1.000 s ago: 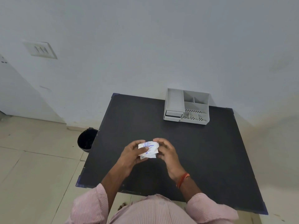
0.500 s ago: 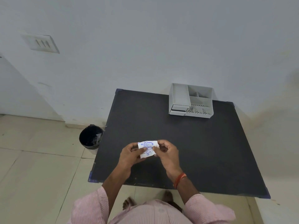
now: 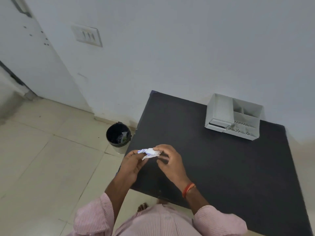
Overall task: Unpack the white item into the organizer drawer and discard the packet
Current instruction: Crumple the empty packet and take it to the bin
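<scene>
Both hands meet over the left front part of the black table (image 3: 221, 167). My left hand (image 3: 132, 165) pinches the crumpled white packet with blue print (image 3: 144, 152) at its left end. My right hand (image 3: 168, 160) grips the white item (image 3: 154, 152) sticking out of the packet's right end with thumb and fingertips. The grey organizer (image 3: 219, 109) stands at the table's far right, against the wall, with its small drawer (image 3: 219, 124) at the lower left front pulled out slightly.
A black waste bin (image 3: 117, 135) with some scraps inside stands on the tiled floor by the table's left edge. A white wall with a switch plate (image 3: 87, 35) rises behind. A door (image 3: 30, 53) is at far left. A bare foot (image 3: 143, 206) shows below the table's front edge.
The view swung left, bringing the bin and door into sight. The packet went from flat between both hands to crumpled in the left, with the white item drawn out at the right.
</scene>
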